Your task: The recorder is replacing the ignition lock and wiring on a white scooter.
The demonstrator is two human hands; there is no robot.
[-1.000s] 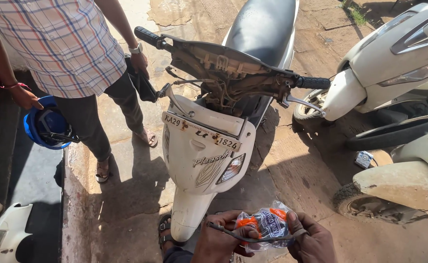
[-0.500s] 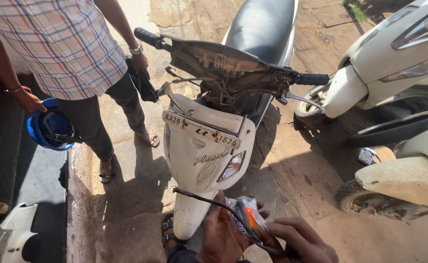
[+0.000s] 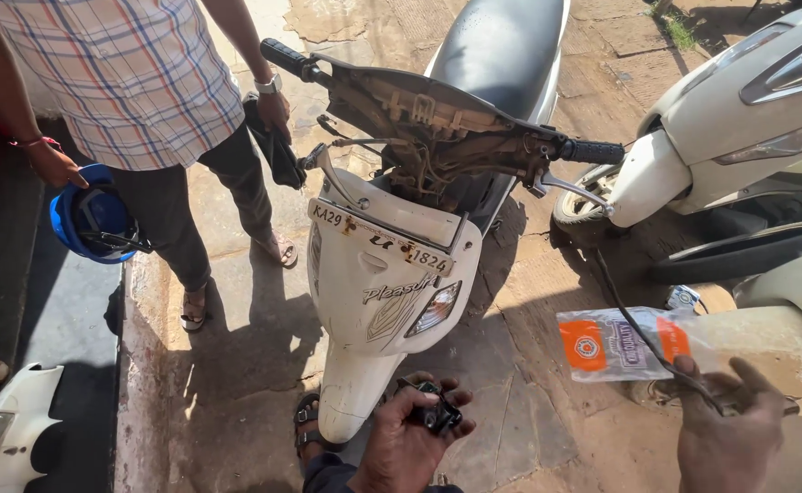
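My left hand (image 3: 410, 443) holds a small black part (image 3: 437, 413) in its palm, low in the head view, just below the front of a white scooter (image 3: 392, 274). My right hand (image 3: 729, 424) is out to the right, gripping a clear plastic packet (image 3: 624, 342) with orange marks and a thin black cable (image 3: 643, 333) that rises from it. The scooter's handlebar cover is off, with wires and dusty fittings (image 3: 428, 151) exposed between the two black grips.
A person in a checked shirt (image 3: 127, 82) stands at the scooter's left with a blue helmet (image 3: 95, 219) and a dark cloth (image 3: 273, 146). Two more white scooters (image 3: 748, 119) stand on the right. A loose white body panel (image 3: 9, 429) lies at bottom left.
My hands have come apart: the right has carried the packet and cable out to the right, and the left now shows the small black part in its palm.
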